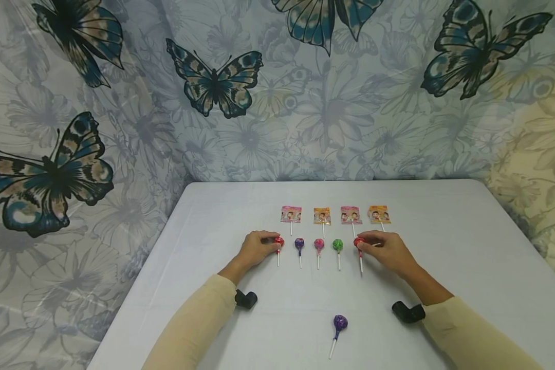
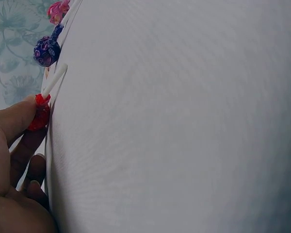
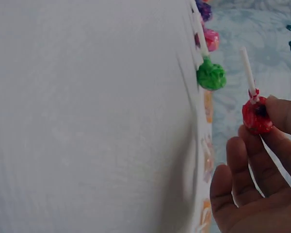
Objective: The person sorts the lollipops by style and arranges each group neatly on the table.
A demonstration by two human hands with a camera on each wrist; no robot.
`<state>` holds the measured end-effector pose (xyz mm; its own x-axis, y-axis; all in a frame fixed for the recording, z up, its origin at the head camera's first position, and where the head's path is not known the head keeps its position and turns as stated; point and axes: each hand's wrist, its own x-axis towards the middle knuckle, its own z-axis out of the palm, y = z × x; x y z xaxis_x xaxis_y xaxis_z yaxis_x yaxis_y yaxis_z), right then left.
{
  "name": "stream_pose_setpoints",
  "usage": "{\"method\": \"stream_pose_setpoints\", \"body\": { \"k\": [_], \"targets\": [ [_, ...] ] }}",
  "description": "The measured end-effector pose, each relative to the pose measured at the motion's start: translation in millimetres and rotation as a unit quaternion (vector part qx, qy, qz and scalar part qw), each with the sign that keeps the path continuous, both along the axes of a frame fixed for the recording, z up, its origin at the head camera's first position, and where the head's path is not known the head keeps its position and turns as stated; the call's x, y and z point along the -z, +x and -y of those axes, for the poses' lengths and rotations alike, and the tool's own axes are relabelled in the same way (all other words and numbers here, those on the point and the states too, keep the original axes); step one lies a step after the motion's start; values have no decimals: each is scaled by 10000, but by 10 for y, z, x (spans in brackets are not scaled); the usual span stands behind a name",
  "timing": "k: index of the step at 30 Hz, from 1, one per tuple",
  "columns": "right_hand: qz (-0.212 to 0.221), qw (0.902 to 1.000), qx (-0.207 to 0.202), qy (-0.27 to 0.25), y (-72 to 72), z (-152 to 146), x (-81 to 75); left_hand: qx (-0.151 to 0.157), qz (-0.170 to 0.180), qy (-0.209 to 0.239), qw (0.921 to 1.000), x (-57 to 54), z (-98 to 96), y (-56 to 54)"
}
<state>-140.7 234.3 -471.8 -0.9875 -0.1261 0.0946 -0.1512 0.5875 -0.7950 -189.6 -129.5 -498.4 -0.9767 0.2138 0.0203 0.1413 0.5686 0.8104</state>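
At the left end of a row of lollipops, my left hand (image 1: 257, 247) pinches a red lollipop (image 2: 40, 114) by its wrapped head between thumb and fingers. My right hand (image 1: 388, 249) holds another red lollipop (image 3: 256, 116) the same way at the row's right end, its white stick pointing toward me. Between the two hands lie a purple lollipop (image 1: 299, 243), a pink lollipop (image 1: 319, 244) and a green lollipop (image 1: 337, 245), sticks toward me. In the right wrist view, the green lollipop (image 3: 211, 75) is nearest to the right hand.
Behind the row lie flat-wrapped lollipops in pink packets (image 1: 291, 214) and orange packets (image 1: 321, 215). A single purple lollipop (image 1: 340, 322) lies near the front of the white table (image 1: 203, 216). Butterfly-patterned cloth (image 1: 333, 128) hangs behind the table.
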Motion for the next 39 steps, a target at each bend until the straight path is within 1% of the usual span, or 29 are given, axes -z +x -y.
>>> {"method": "stream_pose_setpoints", "body": {
  "k": [4, 9, 18, 28, 34, 39],
  "targets": [
    [166, 9998, 5, 139, -51, -15, 54, 14, 2, -25, 10000, 0, 0, 8],
    [275, 9991, 2, 310, -98, -15, 103, 21, -3, -8, 10000, 1, -2, 5],
    [549, 9979, 10, 333, -160, 13, 64, 6, 27, 6, 10000, -1, -7, -2],
    [555, 9970, -7, 548, -226, -14, 126, -56, 44, -23, 10000, -6, 0, 3],
    [512, 9966, -18, 643, -227, -7, 125, -122, 98, -12, 9999, -4, -9, 5],
    [503, 9960, -15, 733, -219, 1, 108, -70, 22, 9, 10000, 0, -11, 4]
  ]
}}
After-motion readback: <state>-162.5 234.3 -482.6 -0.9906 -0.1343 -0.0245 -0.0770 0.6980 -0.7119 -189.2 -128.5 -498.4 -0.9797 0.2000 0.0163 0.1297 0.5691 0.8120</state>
